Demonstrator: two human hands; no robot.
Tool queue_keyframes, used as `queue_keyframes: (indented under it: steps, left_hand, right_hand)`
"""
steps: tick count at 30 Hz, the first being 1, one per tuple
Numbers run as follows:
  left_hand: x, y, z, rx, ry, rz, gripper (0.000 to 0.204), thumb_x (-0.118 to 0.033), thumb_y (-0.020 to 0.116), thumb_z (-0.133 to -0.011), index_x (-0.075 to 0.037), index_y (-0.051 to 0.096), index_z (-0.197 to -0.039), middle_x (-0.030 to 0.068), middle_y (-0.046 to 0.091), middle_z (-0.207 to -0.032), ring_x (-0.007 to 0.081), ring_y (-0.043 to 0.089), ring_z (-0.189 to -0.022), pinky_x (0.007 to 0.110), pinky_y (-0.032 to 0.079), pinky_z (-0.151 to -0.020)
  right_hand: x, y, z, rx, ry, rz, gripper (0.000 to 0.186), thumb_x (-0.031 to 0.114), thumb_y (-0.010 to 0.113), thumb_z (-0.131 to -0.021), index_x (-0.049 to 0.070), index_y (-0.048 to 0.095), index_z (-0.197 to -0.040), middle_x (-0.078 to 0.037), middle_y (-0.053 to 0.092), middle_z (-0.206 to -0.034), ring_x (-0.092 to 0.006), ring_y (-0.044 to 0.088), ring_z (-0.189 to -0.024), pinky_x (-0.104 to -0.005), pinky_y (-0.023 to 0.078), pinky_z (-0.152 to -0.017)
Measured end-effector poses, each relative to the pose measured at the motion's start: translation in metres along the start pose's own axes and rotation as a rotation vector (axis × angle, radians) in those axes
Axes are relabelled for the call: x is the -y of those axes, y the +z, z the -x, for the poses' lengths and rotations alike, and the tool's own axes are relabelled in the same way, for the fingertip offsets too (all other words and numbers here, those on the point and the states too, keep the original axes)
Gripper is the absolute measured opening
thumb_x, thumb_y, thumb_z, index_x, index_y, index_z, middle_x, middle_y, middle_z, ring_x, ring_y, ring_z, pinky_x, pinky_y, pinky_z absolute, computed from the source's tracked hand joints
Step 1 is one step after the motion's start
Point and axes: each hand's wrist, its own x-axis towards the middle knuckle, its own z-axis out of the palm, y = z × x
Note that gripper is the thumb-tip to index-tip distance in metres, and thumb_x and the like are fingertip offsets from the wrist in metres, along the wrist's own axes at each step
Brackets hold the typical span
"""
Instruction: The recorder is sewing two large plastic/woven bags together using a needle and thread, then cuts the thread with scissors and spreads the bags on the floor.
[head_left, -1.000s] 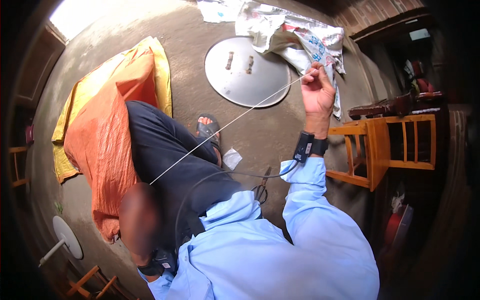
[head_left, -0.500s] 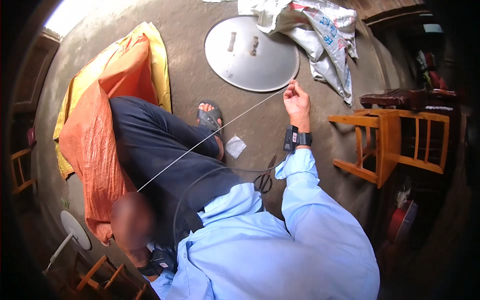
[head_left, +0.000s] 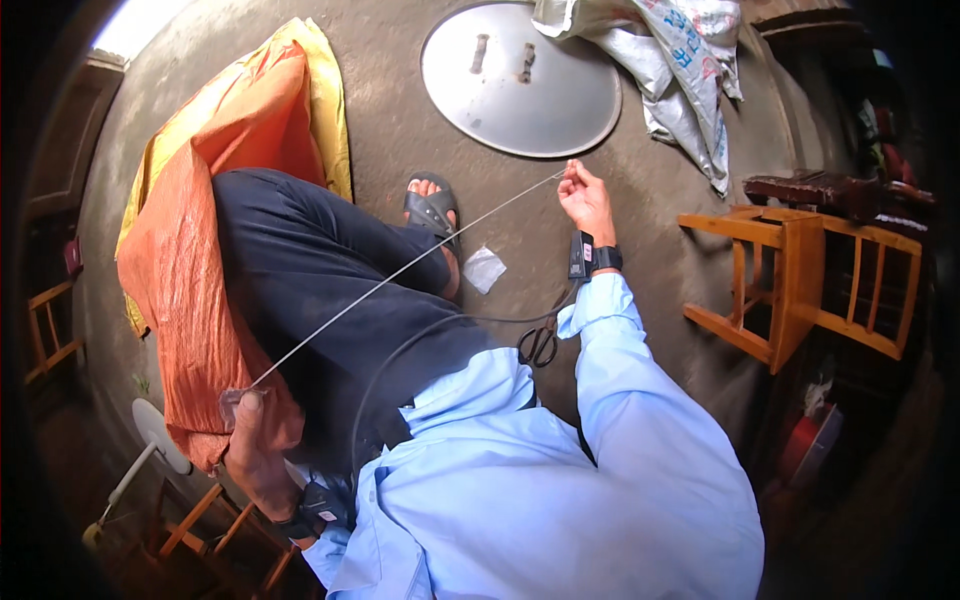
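My right hand (head_left: 585,203) is raised beside my foot, fingers pinched on a thin pale thread (head_left: 412,263). The thread runs taut down-left to my left hand (head_left: 256,455), which grips a small translucent piece (head_left: 234,404) against the lower part of an orange woven sack (head_left: 170,290); whether those fingers also hold the sack I cannot tell. The orange sack lies over a yellow one (head_left: 330,110), alongside my dark-trousered leg (head_left: 300,250). Black scissors (head_left: 536,344) lie on the floor beside my right forearm, partly under a cable.
A round metal lid (head_left: 515,90) and white printed sacks (head_left: 680,90) lie on the concrete floor (head_left: 650,180) ahead. A wooden chair (head_left: 795,280) stands at right, another (head_left: 50,330) at far left. A small plastic scrap (head_left: 485,268) lies near my sandal (head_left: 430,210).
My right hand has moved left and slightly closer to my foot, still on the thread. My left hand, blurred earlier, now shows with the translucent piece. My view has shifted slightly.
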Motion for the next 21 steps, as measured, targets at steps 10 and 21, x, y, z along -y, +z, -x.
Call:
queue_keyframes:
  steps: [10, 21]
  left_hand:
    - [0.011, 0.003, -0.009, 0.058, 0.069, -0.018, 0.014, -0.019, 0.063, -0.096, -0.007, 0.063, -0.102, 0.0030, 0.061, -0.079, 0.0128, 0.053, -0.061, 0.028, 0.041, -0.054]
    - [-0.008, 0.012, 0.016, 0.241, 0.090, 0.027, 0.024, -0.023, 0.053, -0.099, -0.009, 0.053, -0.080, -0.0009, 0.047, -0.065, 0.0092, 0.040, -0.051, 0.025, 0.029, -0.048]
  right_hand:
    - [-0.063, -0.169, 0.102, -0.271, -0.099, 1.039, 0.037, 0.009, 0.063, -0.091, 0.006, 0.058, -0.054, -0.002, 0.056, -0.051, -0.0101, 0.049, -0.042, -0.0284, 0.031, -0.039]
    - [-0.155, -0.232, 0.190, -0.300, -0.258, 1.790, 0.047, 0.033, 0.080, -0.070, -0.005, 0.056, -0.056, -0.023, 0.057, -0.057, -0.0343, 0.056, -0.051, -0.0491, 0.041, -0.054]
